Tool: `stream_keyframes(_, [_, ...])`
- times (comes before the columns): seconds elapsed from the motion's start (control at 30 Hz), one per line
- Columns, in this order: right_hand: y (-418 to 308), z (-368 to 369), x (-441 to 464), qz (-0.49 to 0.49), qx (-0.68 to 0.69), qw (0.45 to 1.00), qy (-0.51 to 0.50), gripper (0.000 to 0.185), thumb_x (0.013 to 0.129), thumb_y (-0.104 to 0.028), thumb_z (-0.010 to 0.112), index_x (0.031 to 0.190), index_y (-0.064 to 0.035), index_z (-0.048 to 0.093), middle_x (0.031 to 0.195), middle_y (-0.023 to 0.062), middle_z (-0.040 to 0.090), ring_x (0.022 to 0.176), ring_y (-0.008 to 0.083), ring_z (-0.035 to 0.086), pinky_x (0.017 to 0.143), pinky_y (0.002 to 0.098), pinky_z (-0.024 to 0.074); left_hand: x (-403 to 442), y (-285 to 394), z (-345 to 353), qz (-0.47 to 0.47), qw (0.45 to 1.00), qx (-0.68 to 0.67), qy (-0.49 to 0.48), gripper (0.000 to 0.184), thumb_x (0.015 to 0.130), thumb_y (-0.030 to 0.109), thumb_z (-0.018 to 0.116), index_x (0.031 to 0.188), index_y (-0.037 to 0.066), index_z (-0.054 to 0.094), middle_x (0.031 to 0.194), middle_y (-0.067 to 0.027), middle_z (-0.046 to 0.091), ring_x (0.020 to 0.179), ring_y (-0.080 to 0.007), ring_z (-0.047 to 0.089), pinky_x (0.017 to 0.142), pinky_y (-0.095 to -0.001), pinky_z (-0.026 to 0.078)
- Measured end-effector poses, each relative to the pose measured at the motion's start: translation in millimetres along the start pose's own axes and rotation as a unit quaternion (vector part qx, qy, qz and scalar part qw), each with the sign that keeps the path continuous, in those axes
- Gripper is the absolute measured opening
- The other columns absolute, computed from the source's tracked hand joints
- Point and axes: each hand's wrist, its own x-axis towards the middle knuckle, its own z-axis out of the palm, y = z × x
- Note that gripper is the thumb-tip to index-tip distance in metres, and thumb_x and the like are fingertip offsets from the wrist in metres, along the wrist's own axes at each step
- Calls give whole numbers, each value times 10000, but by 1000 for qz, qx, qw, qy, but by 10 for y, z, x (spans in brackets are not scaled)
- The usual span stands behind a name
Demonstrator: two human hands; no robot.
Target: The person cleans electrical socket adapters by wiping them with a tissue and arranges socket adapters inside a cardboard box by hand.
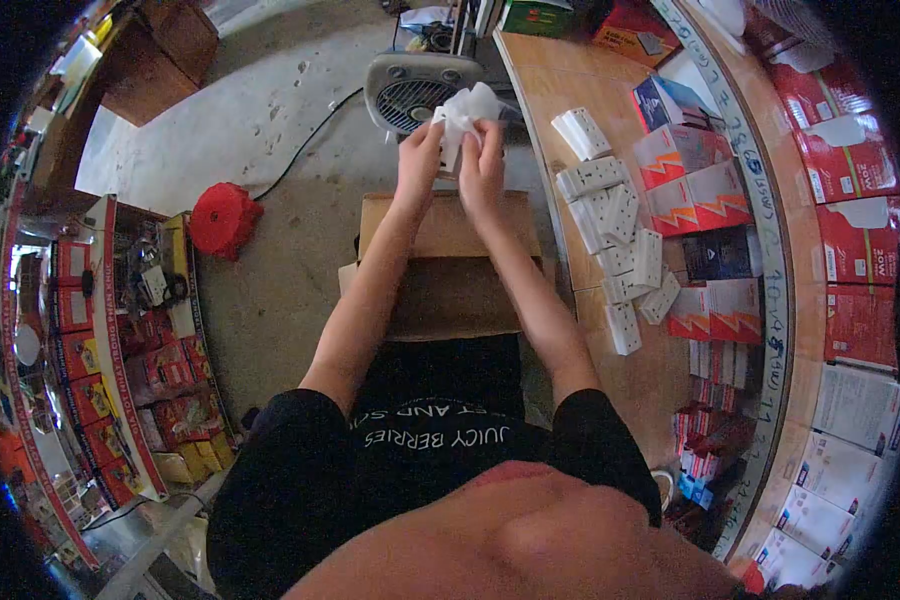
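Note:
Stretched out ahead of me, my left hand (421,158) and my right hand (482,168) are close together, fingers closed on a crumpled white wrapper (467,108). A pale, flat-looking piece shows between the hands below the wrapper, too blurred to name. Under my forearms stands a cardboard box (440,298) with its flap raised on the far side. On the wooden table to my right lie several white power sockets (600,172) in a loose pile, with small holes in their faces.
Behind my hands stands a grey box fan (410,92) with a black cord on the floor. A red stool (224,220) is at the left, near shelves of packaged goods (175,360). Red-and-white boxes (705,200) line the table's right side.

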Motion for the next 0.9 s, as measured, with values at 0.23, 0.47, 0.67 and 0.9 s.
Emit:
stream_keyframes(0.23, [-174, 86, -218, -19, 22, 974, -225, 210, 933, -112, 441, 1128, -33, 439, 1008, 199, 584, 931, 357, 605, 781, 401, 463, 159, -101, -308, -38, 968, -242, 47, 373, 939, 344, 435, 1066, 29, 591, 922, -46, 622, 777, -154, 606, 668, -311, 489])
stream_keyframes(0.47, [-128, -8, -24, 34, 16, 993, -115, 213, 938, -136, 430, 1131, -48, 446, 1034, 205, 585, 942, 370, 599, 782, 424, 459, 18, -75, -67, -83, 975, -206, -1, 396, 915, 362, 450, 1086, 28, 575, 952, -65, 613, 830, -166, 607, 671, -325, 498])
stream_keyframes(0.67, [33, -123, 124, 72, -28, 996, -50, 234, 942, -168, 425, 1130, -29, 439, 1024, 211, 597, 953, 369, 593, 786, 401, 456, -9, -81, 61, -179, 980, -76, -31, 372, 856, 351, 494, 1012, 31, 600, 884, -43, 597, 707, -151, 567, 575, -302, 432])
stream_keyframes(0.9, [-187, 2, -151, 18, -5, 979, -201, 219, 945, -174, 446, 1121, -44, 437, 952, 233, 604, 916, 406, 601, 751, 425, 461, 220, -245, -227, -95, 945, -314, 7, 355, 925, 330, 429, 1090, 50, 571, 943, -78, 626, 805, -212, 622, 670, -353, 505])
